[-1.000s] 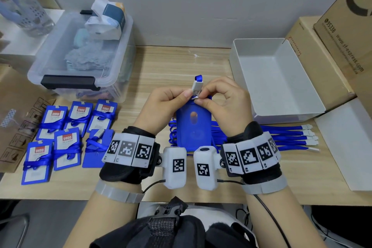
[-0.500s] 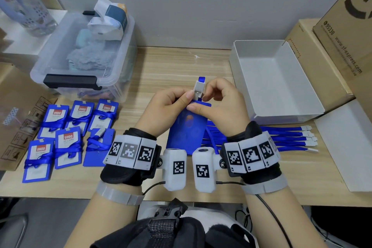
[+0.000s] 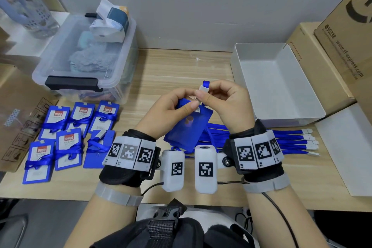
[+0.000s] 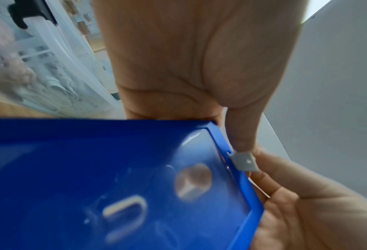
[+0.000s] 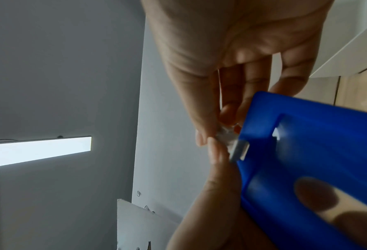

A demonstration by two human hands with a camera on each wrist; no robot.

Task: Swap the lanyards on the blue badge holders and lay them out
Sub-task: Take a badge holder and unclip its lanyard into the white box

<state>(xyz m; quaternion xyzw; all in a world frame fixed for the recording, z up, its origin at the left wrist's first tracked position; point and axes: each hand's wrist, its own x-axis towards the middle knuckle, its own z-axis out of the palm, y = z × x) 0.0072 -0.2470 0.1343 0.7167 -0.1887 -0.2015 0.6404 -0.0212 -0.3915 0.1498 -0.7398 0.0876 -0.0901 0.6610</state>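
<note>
Above the middle of the table I hold a blue badge holder (image 3: 188, 127), tilted, back side up. My left hand (image 3: 193, 105) grips its top edge, thumb on the back. My right hand (image 3: 203, 92) pinches the white lanyard clip (image 3: 204, 87) at the holder's top slot. The left wrist view shows the clip (image 4: 244, 161) sitting against the holder's rim (image 4: 238, 177). In the right wrist view the fingertips (image 5: 202, 140) close on the clip (image 5: 239, 150) beside the holder (image 5: 307, 160). Several loose blue lanyards (image 3: 291, 141) lie on the right. Several wrapped badge holders (image 3: 68, 127) lie in rows on the left.
A clear lidded plastic bin (image 3: 84, 62) stands at the back left. An open white box (image 3: 277, 86) sits at the back right, with cardboard boxes (image 3: 342, 36) behind it and a white board (image 3: 346, 147) at the right edge. Flat cardboard (image 3: 16, 117) lies far left.
The badge holder has tilted, its lower end swinging to the left, and both hands have shifted slightly right. Both hands keep their hold at the top slot and the clip.
</note>
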